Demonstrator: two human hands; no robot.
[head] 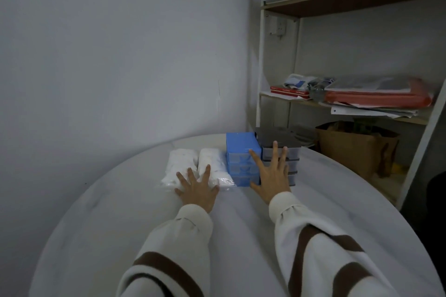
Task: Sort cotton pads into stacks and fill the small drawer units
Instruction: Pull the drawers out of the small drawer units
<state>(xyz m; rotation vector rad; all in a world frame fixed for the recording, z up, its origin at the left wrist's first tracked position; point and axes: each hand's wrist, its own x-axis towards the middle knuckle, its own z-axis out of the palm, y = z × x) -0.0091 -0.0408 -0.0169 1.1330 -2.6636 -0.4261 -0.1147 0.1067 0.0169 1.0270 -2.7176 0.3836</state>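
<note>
White cotton pads sit sealed in two clear plastic sleeves [193, 166] lying side by side on the pale round table [120, 212], just left of the blue drawer unit [242, 159], which stands touching the grey drawer unit [281, 157] on its right. The left hand [196, 191] lies flat with its fingers spread across the near ends of both sleeves, pressing rather than gripping. The right hand [271, 179] is spread flat too, fingers straight against the fronts of the two units where they meet, grasping nothing. All the drawers look closed, though the dim light makes that hard to confirm. This reads as the opening step, gathering the supplies before any sorting begins. To do it well, draw the sleeves toward the near edge with a light flat pull, since the slick film will slide easily and one sleeve may skate away from the other. Steady the stacked units low on their fronts, because a push near the top could tip them back. Leave bare table between packs and units for building stacks, then open one sleeve at its loose crimped end [226, 182], keeping the pads from spilling out.
</note>
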